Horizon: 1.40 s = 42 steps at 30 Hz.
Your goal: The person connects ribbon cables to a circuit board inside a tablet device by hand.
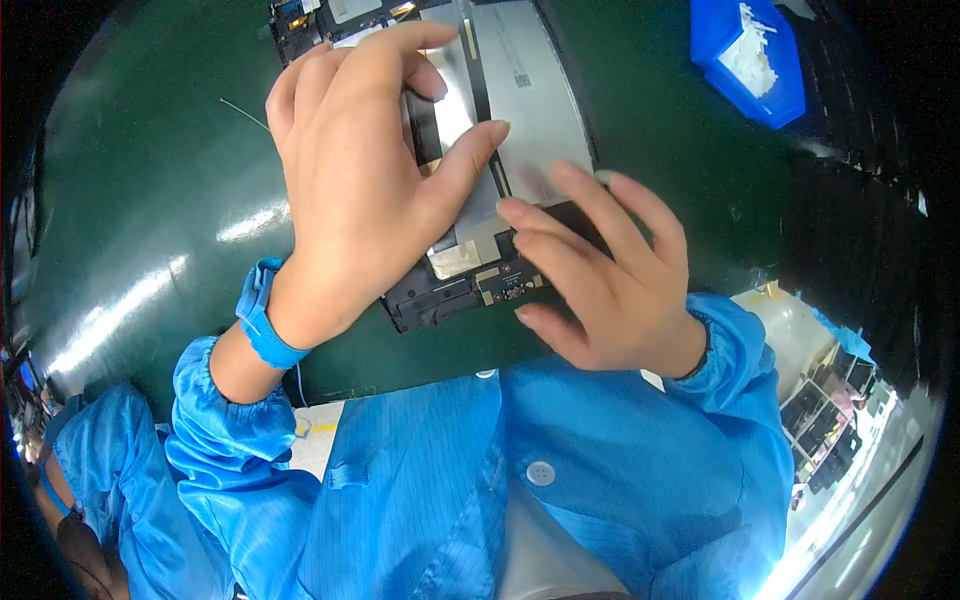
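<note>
An opened tablet (535, 110) lies on the green work surface, its silver inner plate and dark frame facing up. A narrow black strip (478, 85) runs lengthwise down the plate. Over the tablet's left part, my left hand (360, 160) is spread, thumb tip by the strip and index finger reaching toward its upper end. My right hand (610, 260) is at the lower right edge, fingers apart and slightly blurred, nothing visible in it. Below the hands is a small circuit board (510, 288) at the tablet's near end. The left palm hides part of the tablet's left side.
A blue bin (750, 60) with white pieces stands at the far right. On my left wrist is a blue strap (262, 315) with a thin cord. A thin wire (243, 112) lies left of the tablet. Another person's blue sleeve (120, 480) shows at lower left.
</note>
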Each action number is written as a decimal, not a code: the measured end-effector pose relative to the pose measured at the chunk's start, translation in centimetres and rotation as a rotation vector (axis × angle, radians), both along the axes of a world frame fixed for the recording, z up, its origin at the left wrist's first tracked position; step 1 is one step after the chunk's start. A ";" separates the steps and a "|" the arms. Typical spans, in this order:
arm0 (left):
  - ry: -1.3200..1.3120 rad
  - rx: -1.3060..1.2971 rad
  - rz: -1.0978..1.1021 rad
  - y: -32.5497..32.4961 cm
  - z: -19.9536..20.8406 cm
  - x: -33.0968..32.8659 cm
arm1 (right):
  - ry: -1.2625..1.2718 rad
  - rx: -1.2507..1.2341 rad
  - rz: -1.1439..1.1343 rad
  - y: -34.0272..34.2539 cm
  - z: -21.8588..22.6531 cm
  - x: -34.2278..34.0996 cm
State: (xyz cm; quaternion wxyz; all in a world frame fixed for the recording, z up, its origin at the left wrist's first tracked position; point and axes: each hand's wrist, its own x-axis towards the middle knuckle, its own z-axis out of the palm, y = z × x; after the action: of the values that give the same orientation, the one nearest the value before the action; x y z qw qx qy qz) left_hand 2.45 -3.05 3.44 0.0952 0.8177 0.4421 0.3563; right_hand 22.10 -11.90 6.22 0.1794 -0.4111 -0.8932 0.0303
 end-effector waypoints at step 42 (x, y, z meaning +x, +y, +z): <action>-0.464 -0.248 -0.052 -3.2 -3.0 -0.5 | 1.215 -0.397 -0.382 34.6 -6.5 -6.9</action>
State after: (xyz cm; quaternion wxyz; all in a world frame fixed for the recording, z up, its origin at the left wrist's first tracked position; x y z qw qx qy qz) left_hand 1.96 -6.26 0.47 0.3024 0.7072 0.4277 0.4748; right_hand 15.20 22.69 -0.30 0.5738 -0.4971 -0.5223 0.3883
